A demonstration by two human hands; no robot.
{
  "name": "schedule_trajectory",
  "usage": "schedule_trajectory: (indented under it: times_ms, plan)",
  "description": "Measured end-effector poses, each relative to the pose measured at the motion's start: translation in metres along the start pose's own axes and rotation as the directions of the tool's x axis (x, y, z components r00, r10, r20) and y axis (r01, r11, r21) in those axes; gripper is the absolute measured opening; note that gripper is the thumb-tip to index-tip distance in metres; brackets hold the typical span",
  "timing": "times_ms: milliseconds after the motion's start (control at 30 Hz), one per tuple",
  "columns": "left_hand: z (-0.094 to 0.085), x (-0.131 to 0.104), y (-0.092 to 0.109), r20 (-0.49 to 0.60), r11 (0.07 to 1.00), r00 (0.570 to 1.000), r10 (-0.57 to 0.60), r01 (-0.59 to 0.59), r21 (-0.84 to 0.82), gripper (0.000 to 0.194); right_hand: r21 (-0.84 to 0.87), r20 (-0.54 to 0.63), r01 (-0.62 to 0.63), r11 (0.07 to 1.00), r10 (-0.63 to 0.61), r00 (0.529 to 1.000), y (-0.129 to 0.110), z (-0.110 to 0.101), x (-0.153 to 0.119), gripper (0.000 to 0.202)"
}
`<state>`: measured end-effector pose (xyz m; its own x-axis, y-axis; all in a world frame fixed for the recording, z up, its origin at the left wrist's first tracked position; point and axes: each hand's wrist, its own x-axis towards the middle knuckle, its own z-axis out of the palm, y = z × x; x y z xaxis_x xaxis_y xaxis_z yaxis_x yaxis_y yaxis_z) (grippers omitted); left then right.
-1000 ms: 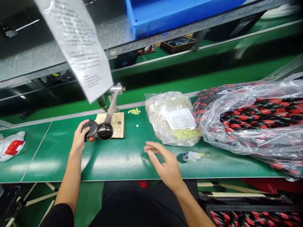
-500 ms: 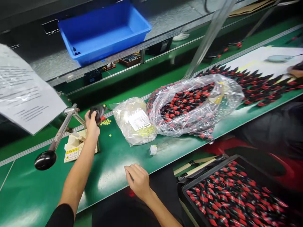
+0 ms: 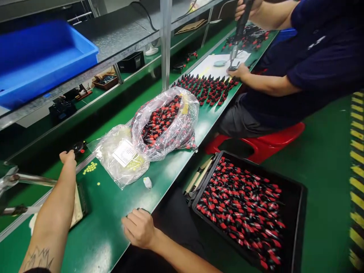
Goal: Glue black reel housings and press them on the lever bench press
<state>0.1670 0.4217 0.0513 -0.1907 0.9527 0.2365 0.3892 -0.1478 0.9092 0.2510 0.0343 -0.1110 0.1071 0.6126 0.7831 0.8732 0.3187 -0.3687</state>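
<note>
I'm holding a black-and-red part (image 3: 79, 147) in my outstretched left hand (image 3: 67, 156), apparently needing a steady grip, while my right hand (image 3: 139, 228) is hovering fisted, contents unclear.

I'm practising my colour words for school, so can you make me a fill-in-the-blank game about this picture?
1. The left hand holds a small piece coloured black and ____.
2. The big tray up on the shelf is ____.
3. The white bottle is on a bench coloured ____.
4. The floor stripes at the far right are black and ____.

Missing words: red; blue; green; yellow.
</note>
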Motion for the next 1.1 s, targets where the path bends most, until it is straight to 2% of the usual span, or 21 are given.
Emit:
schedule_trajectory:
  times_ms: [67, 133, 200, 267, 300, 367, 433, 500, 567, 600, 633, 667, 733, 767, 800, 867, 1000, 1100]
  plan:
    - [0.002, -0.005, 0.007, -0.105, 1.0, 0.994, -0.016, 0.018, 0.016, 0.031, 0.003, -0.008, 0.004, 1.0, -0.003, 1.0, 0.0, 0.001, 0.001, 0.018]
    - [0.003, -0.022, 0.014, -0.123, 1.0, 0.992, 0.027, -0.027, 0.001, 0.029, 0.074, -0.016, -0.006, 0.997, 0.007, 1.0, -0.002, -0.003, 0.002, 0.019]
    - [-0.003, -0.054, 0.019, -0.066, 0.993, 0.992, 0.107, -0.11, -0.031, 0.017, 0.24, -0.013, -0.047, 0.97, 0.052, 0.999, -0.006, -0.018, 0.006, 0.017]
    - [-0.02, -0.102, 0.019, 0.061, 0.975, 0.973, 0.221, -0.217, -0.055, 0.011, 0.411, -0.014, -0.072, 0.909, 0.085, 0.996, -0.009, -0.047, 0.014, 0.013]
    - [-0.031, -0.13, 0.016, 0.146, 0.939, 0.927, 0.344, -0.341, -0.049, 0.012, 0.463, -0.033, -0.068, 0.884, 0.094, 0.995, -0.008, -0.065, 0.021, 0.014]
    - [-0.056, -0.186, 0.006, 0.351, 0.87, 0.809, 0.472, -0.492, -0.035, 0.011, 0.467, -0.115, -0.031, 0.884, 0.096, 0.989, 0.004, -0.104, 0.042, 0.02]
    - [-0.077, -0.234, -0.009, 0.497, 0.811, 0.688, 0.529, -0.582, -0.059, 0.006, 0.345, -0.212, -0.097, 0.934, 0.178, 0.961, 0.035, -0.137, 0.074, 0.025]
    - [-0.089, -0.269, -0.029, 0.609, 0.783, 0.579, 0.543, -0.611, -0.117, 0.009, 0.159, -0.211, -0.172, 0.972, 0.203, 0.956, 0.081, -0.152, 0.116, 0.021]
    - [-0.091, -0.289, -0.049, 0.666, 0.746, 0.475, 0.575, -0.638, -0.188, 0.013, -0.049, -0.058, -0.227, 0.973, 0.224, 0.973, 0.133, -0.151, 0.161, 0.019]
    - [-0.09, -0.293, -0.058, 0.674, 0.715, 0.428, 0.602, -0.665, -0.216, 0.014, -0.163, 0.059, -0.267, 0.95, 0.279, 0.958, 0.157, -0.145, 0.182, 0.021]
    - [-0.088, -0.295, -0.065, 0.671, 0.678, 0.391, 0.63, -0.698, -0.231, 0.014, -0.285, 0.181, -0.303, 0.91, 0.361, 0.915, 0.177, -0.137, 0.202, 0.027]
    - [-0.085, -0.295, -0.071, 0.662, 0.644, 0.365, 0.654, -0.729, -0.234, 0.014, -0.396, 0.292, -0.316, 0.862, 0.445, 0.847, 0.194, -0.127, 0.219, 0.037]
    - [-0.082, -0.292, -0.077, 0.642, 0.606, 0.355, 0.679, -0.765, -0.217, 0.013, -0.55, 0.445, -0.287, 0.784, 0.566, 0.694, 0.215, -0.108, 0.245, 0.066]
    - [-0.081, -0.29, -0.078, 0.636, 0.607, 0.365, 0.679, -0.767, -0.208, 0.012, -0.596, 0.481, -0.264, 0.758, 0.601, 0.639, 0.221, -0.099, 0.253, 0.075]
    - [-0.081, -0.289, -0.078, 0.629, 0.614, 0.379, 0.678, -0.763, -0.202, 0.012, -0.627, 0.497, -0.245, 0.739, 0.622, 0.606, 0.225, -0.091, 0.258, 0.079]
    - [-0.081, -0.287, -0.078, 0.621, 0.621, 0.392, 0.679, -0.758, -0.201, 0.012, -0.654, 0.496, -0.222, 0.723, 0.631, 0.597, 0.23, -0.078, 0.261, 0.075]
    - [-0.082, -0.288, -0.081, 0.636, 0.613, 0.378, 0.673, -0.766, -0.193, 0.014, -0.656, 0.452, -0.198, 0.729, 0.589, 0.67, 0.238, -0.068, 0.257, 0.062]
    - [-0.081, -0.289, -0.085, 0.651, 0.628, 0.386, 0.653, -0.757, -0.181, 0.017, -0.683, 0.413, -0.205, 0.701, 0.602, 0.683, 0.24, -0.066, 0.255, 0.054]
